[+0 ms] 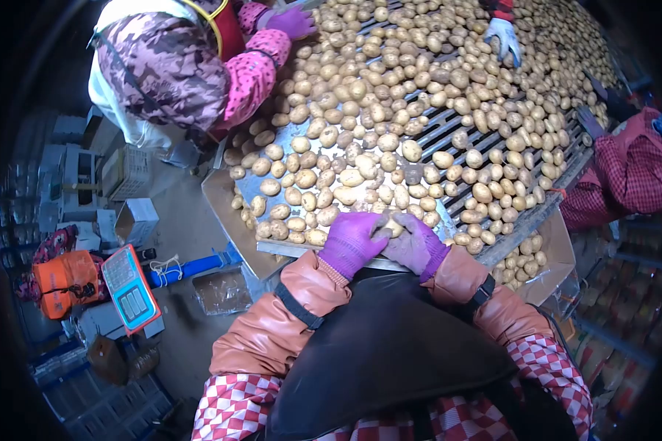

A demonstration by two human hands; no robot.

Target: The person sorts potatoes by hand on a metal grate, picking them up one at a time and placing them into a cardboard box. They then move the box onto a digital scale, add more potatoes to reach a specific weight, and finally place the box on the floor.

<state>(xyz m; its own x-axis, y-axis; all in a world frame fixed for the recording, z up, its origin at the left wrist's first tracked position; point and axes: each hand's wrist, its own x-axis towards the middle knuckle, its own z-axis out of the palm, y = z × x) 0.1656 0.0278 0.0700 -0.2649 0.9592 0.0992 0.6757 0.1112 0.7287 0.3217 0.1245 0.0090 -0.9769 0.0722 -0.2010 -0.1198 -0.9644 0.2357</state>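
Many potatoes (351,177) lie spread over a metal sorting table (446,131) with a slatted grate and a smooth plate. At its near edge, my left hand (353,239) in a purple glove has its fingers curled at a potato. My right hand (415,244), in a dirtier purple glove, meets it from the other side, fingers closed around a pale potato (395,227) that shows between the two hands. The fingertips of both hands touch or nearly touch, and part of what lies between them is hidden.
A co-worker (165,70) leans in at the upper left, a purple-gloved hand on the potatoes. Another's white-gloved hand (503,38) reaches in at the top; a third person (625,165) is at the right. Cardboard boxes (541,257) flank the table; a scale (131,289) stands left.
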